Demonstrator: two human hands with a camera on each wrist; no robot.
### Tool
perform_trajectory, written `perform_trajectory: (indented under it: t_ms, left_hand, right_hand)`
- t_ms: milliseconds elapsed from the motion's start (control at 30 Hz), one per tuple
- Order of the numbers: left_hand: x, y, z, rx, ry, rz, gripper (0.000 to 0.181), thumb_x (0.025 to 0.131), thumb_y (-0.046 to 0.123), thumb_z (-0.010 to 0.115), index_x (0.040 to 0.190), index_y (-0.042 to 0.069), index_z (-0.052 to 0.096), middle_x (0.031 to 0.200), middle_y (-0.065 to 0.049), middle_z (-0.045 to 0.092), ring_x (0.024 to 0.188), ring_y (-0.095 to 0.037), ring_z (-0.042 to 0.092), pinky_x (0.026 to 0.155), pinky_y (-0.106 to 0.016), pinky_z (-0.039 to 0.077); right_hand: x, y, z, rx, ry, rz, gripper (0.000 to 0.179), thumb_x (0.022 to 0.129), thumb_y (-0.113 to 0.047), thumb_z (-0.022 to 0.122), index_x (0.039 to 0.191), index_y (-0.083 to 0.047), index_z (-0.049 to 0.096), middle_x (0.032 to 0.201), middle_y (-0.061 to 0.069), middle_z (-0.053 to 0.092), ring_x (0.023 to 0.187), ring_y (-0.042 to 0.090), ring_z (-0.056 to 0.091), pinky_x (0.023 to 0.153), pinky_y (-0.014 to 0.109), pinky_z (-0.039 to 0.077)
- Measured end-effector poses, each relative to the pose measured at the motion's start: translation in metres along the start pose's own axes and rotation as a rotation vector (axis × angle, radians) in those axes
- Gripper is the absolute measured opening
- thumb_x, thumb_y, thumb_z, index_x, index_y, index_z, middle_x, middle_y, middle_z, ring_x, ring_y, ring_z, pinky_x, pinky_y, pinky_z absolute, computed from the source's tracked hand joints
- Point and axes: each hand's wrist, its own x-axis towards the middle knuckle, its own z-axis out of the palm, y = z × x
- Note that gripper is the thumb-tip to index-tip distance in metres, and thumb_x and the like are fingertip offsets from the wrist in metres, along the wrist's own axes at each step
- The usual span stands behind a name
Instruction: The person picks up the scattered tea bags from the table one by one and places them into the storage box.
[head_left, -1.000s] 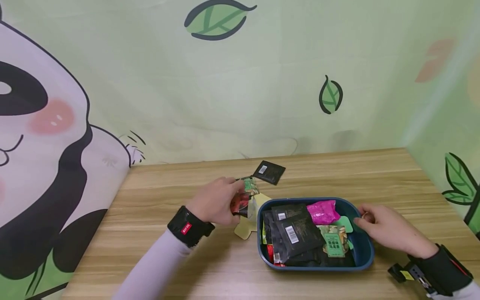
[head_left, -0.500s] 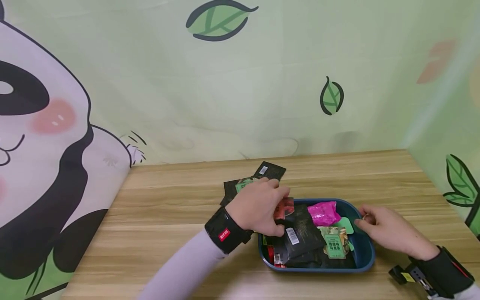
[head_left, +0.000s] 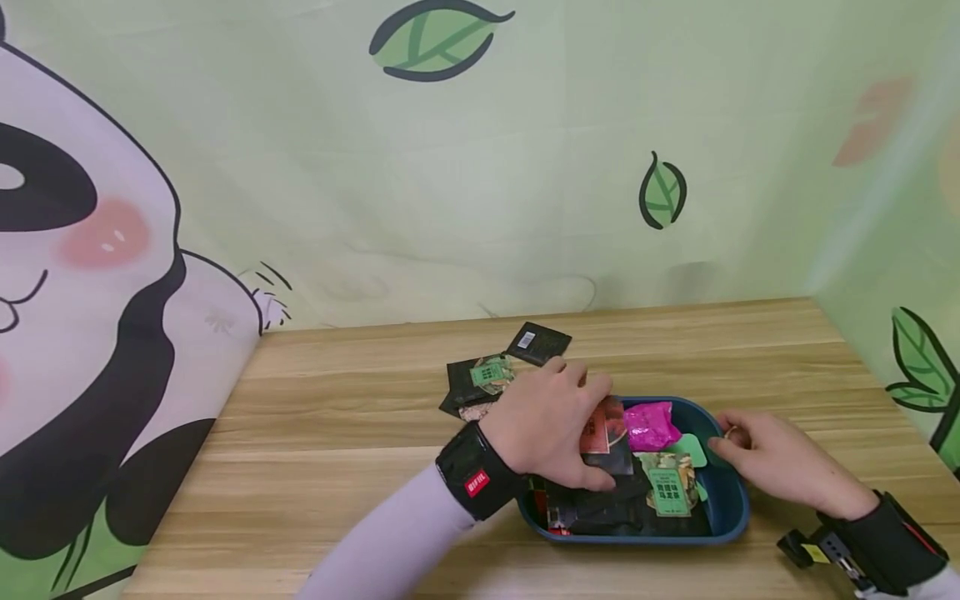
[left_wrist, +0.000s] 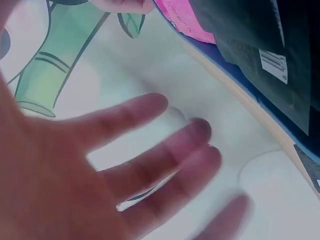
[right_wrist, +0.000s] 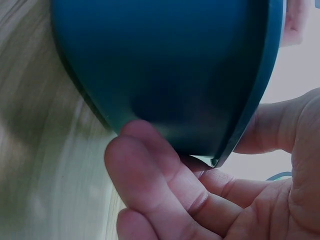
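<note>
My left hand [head_left: 543, 425] is over the left part of a blue plastic basket [head_left: 729, 492], its fingers spread in the left wrist view. Beside its fingertips and thumb, a red-and-black tea packet [head_left: 606, 433] lies on top of the pile. Also in the basket are a pink foil packet [head_left: 651, 425], a green-labelled tea packet [head_left: 670, 490] and black packets; my left hand covers part of them. My right hand [head_left: 780, 457] grips the basket's right end, thumb at the rim and fingers against the outer wall [right_wrist: 165, 60] in the right wrist view.
Behind my left hand, a black packet with a green label [head_left: 480, 377] overlaps another on the wooden table [head_left: 337, 400]. A black packet with a barcode [head_left: 542, 343] lies farther back. A printed cloth backdrop [head_left: 480, 208] rises behind the table.
My left hand has moved right from the table to over the basket, and the red-and-black tea packet it held now lies inside, released. My right hand has stayed on the basket's end.
</note>
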Motion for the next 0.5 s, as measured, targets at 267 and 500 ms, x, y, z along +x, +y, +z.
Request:
perform_trajectory:
  t_ms: [267,500]
  left_hand:
    - [-0.010,-0.006,0.007,-0.072,-0.069,-0.031,0.133,0.052,0.102,0.042,0.162,0.029,0.023,0.160,-0.009,0.032,0.134,-0.035,0.045,0.100,-0.050,0.044]
    - [-0.016,-0.030,0.014,-0.090,-0.133,-0.128,0.131,0.054,0.103,0.036,0.163,0.032,0.017,0.162,-0.008,0.029,0.136,-0.037,0.044,0.097,-0.049,0.046]
  right_hand:
    - [0.000,0.001,0.000,-0.007,0.001,0.002,0.029,0.097,-0.029,0.058,0.108,-0.003,0.064,0.069,-0.004,0.052,0.056,0.011,0.044,0.051,0.026,0.035]
    - [0.000,-0.001,0.000,-0.001,-0.001,0.000,0.031,0.097,-0.028,0.058,0.111,-0.001,0.065,0.070,-0.003,0.055,0.056,0.011,0.046,0.051,0.026,0.037]
